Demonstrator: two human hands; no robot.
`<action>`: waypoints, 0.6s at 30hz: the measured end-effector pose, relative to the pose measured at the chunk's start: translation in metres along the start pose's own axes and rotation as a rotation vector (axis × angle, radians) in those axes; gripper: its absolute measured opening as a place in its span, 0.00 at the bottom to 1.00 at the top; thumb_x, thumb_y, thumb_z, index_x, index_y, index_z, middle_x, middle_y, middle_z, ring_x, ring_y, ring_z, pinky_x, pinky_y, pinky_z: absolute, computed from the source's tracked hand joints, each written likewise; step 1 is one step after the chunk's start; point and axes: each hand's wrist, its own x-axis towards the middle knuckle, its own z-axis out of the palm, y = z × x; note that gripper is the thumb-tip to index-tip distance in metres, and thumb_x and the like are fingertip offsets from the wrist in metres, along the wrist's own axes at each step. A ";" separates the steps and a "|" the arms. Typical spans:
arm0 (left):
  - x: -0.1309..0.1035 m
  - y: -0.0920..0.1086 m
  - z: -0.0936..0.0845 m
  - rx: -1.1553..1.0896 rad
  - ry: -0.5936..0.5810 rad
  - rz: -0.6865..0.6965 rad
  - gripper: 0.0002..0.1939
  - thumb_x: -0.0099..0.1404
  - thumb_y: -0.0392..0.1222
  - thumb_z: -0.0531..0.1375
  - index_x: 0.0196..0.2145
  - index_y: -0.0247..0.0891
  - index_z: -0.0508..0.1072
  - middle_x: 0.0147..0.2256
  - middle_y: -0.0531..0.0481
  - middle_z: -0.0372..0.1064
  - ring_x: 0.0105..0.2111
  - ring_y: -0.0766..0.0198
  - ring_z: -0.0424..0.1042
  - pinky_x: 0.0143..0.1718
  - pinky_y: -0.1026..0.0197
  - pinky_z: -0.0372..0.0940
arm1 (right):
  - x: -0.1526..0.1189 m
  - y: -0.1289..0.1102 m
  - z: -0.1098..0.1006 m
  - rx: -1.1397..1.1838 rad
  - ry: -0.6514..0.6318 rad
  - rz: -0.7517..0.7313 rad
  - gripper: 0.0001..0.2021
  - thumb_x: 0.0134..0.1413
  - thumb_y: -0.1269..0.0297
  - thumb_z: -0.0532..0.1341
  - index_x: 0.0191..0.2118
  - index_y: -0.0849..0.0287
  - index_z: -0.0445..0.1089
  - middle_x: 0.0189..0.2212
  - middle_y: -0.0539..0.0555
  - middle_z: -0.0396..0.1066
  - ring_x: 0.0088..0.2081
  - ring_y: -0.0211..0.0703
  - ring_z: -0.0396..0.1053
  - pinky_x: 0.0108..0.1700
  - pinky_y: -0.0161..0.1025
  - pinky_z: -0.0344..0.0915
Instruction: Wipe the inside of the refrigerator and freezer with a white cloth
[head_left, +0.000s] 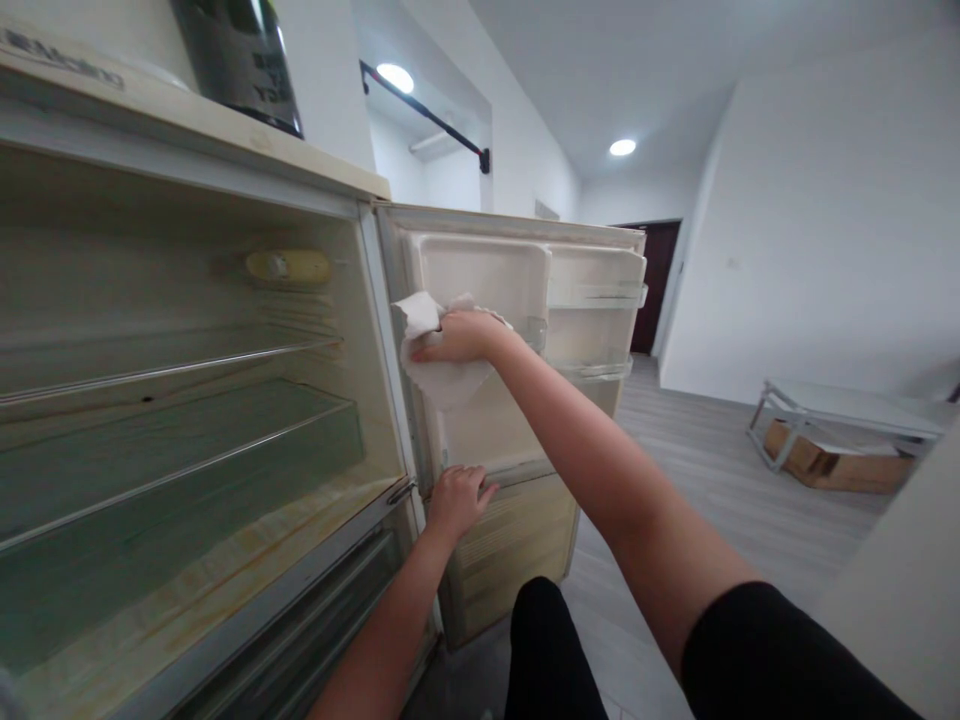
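Note:
My right hand (466, 336) is closed on a white paper towel (450, 382), pressed to the inner side of the open refrigerator door (525, 415) near its hinge side. Part of the towel bunches up above the fingers, and the rest hangs below them. Lower down, my left hand (457, 500) has its fingers curled over the bottom edge of the same door. Left of both hands stands the open refrigerator compartment (382, 400), with a glass shelf (172, 372) and yellow-brown stains along its floor.
Clear door bins (596, 296) line the door's outer side. A lower door (517, 545) stands open beneath it. A dark container (244, 70) rests on the refrigerator's top. At the right, a low table (847, 402) stands over a cardboard box (840, 468). My knee (551, 640) is below the door.

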 end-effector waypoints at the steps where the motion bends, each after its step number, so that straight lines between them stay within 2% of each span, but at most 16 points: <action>1: 0.000 0.000 0.001 0.001 0.005 0.001 0.12 0.68 0.50 0.59 0.31 0.39 0.71 0.31 0.45 0.74 0.36 0.54 0.72 0.43 0.53 0.62 | 0.000 0.000 0.000 -0.002 0.005 0.006 0.39 0.53 0.32 0.57 0.56 0.62 0.73 0.56 0.66 0.71 0.56 0.61 0.70 0.57 0.50 0.65; 11: 0.000 -0.002 0.007 0.001 0.093 0.041 0.12 0.67 0.50 0.59 0.30 0.40 0.70 0.29 0.48 0.74 0.35 0.54 0.73 0.49 0.52 0.64 | 0.000 0.002 0.002 -0.014 0.004 -0.006 0.43 0.53 0.30 0.54 0.56 0.66 0.73 0.55 0.68 0.71 0.53 0.61 0.71 0.54 0.52 0.68; 14: 0.000 -0.003 0.008 0.005 0.099 0.044 0.12 0.67 0.50 0.60 0.30 0.40 0.70 0.29 0.48 0.74 0.35 0.53 0.73 0.49 0.52 0.65 | 0.001 0.003 0.003 -0.027 0.015 -0.029 0.41 0.56 0.32 0.53 0.56 0.67 0.73 0.55 0.68 0.71 0.53 0.61 0.71 0.54 0.52 0.68; 18: 0.001 -0.003 0.007 -0.001 0.095 0.033 0.12 0.66 0.49 0.61 0.29 0.40 0.70 0.28 0.48 0.74 0.34 0.54 0.74 0.53 0.50 0.64 | 0.001 0.002 0.002 -0.030 -0.001 -0.034 0.39 0.56 0.33 0.54 0.56 0.66 0.73 0.55 0.68 0.71 0.53 0.60 0.71 0.54 0.51 0.68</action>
